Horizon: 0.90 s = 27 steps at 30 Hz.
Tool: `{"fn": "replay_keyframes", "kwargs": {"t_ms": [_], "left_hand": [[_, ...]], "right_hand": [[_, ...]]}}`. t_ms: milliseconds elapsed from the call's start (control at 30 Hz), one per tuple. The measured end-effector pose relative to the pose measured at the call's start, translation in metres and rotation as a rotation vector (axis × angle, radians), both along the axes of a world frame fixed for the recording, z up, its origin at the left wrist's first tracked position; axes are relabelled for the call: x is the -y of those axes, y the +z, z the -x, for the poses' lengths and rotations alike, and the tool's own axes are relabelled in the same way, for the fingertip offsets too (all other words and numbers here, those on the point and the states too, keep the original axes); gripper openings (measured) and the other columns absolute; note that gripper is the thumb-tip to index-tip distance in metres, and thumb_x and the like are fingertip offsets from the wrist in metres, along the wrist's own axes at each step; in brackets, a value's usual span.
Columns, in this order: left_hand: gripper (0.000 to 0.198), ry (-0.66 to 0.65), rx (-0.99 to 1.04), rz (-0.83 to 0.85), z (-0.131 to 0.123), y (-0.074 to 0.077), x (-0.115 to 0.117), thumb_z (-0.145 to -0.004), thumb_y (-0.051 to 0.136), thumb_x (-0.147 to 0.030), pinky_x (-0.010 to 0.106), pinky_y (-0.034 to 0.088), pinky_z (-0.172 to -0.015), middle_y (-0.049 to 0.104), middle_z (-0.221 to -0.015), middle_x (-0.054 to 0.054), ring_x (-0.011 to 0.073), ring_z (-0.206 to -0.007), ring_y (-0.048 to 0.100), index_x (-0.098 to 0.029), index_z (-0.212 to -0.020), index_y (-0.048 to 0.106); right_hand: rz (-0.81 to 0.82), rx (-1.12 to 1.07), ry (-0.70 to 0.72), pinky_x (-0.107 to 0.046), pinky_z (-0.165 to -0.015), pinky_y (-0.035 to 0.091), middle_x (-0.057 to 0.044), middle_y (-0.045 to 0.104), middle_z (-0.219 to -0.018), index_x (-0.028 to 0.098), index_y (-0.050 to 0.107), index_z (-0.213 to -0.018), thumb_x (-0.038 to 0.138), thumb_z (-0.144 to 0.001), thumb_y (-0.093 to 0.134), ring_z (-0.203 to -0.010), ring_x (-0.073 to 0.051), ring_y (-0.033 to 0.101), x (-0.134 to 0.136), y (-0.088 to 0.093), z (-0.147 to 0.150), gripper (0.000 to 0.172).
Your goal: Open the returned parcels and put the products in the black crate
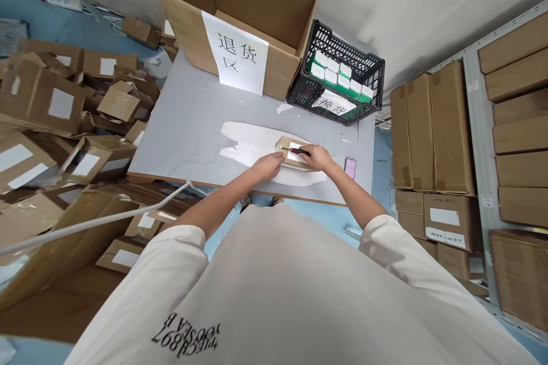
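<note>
A small cardboard box point(279, 145) with a white label lies on a pale, torn-looking patch of the grey table point(184, 125). My left hand point(269, 166) is closed against the box's left end, gripping its near corner. Over the box's top, my right hand point(317, 157) is wrapped round a black and red box cutter point(299, 151), whose tip points left along the top of the box. The blade itself is too small to make out clearly.
A large open carton point(188, 28) and a black crate point(303, 82) of green-white boxes stand at the table's back. A phone point(350, 167) lies at right. Many cartons point(60, 104) heap at left; shelves with boxes point(451, 125) stand right. A pale tube point(128, 214) crosses lower left.
</note>
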<state>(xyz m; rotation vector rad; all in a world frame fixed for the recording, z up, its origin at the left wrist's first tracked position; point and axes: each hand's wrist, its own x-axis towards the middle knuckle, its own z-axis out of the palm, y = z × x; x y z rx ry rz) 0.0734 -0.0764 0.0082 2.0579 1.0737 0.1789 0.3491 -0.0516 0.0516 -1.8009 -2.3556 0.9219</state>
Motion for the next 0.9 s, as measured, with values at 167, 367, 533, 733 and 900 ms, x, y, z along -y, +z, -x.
{"fn": "replay_keyframes", "kwargs": {"t_ms": [167,367,533,733,900], "left_hand": [[0.034,0.001,0.025,-0.018,0.0,0.001,-0.001,-0.095,0.063,-0.009,0.042,0.054,-0.131,0.073,-0.161,0.013,0.0296,-0.152,0.069,-0.024,-0.121,0.079],[0.034,-0.05,-0.031,-0.032,-0.002,0.004,-0.002,-0.096,0.059,-0.01,0.045,0.055,-0.129,0.073,-0.157,0.015,0.0322,-0.148,0.07,-0.023,-0.121,0.078],[0.035,-0.032,-0.037,-0.021,-0.003,0.008,-0.002,-0.097,0.058,-0.01,0.048,0.058,-0.127,0.076,-0.151,0.016,0.033,-0.142,0.073,-0.023,-0.122,0.08],[0.039,-0.107,-0.232,-0.111,-0.008,0.021,-0.002,-0.101,0.054,-0.007,0.044,0.06,-0.12,0.077,-0.147,0.019,0.0329,-0.135,0.077,-0.016,-0.128,0.08],[0.041,-0.171,-0.357,-0.177,-0.014,0.031,-0.002,-0.105,0.05,-0.006,0.039,0.06,-0.116,0.079,-0.143,0.02,0.0309,-0.131,0.078,-0.012,-0.13,0.082]], "right_hand": [[0.001,0.024,-0.025,-0.042,-0.104,0.057,-0.01,0.086,-0.132,0.03,0.088,-0.13,0.046,-0.106,0.076,-0.123,-0.036,0.076,-0.001,0.001,0.003,0.032],[-0.008,0.119,0.032,-0.04,-0.102,0.055,-0.011,0.084,-0.129,0.03,0.085,-0.139,0.04,-0.111,0.066,-0.12,-0.035,0.075,0.003,0.0,0.009,0.035],[-0.01,0.188,0.054,-0.039,-0.097,0.055,-0.012,0.082,-0.13,0.03,0.085,-0.136,0.035,-0.112,0.064,-0.117,-0.034,0.074,0.003,0.004,0.012,0.032],[0.055,0.386,0.144,-0.036,-0.096,0.052,-0.013,0.079,-0.137,0.027,0.081,-0.141,0.033,-0.118,0.057,-0.122,-0.032,0.074,0.001,0.032,0.017,0.034],[0.117,0.539,0.204,-0.036,-0.093,0.052,-0.015,0.077,-0.144,0.023,0.077,-0.147,0.028,-0.119,0.049,-0.125,-0.032,0.073,0.003,0.054,0.015,0.04]]}}
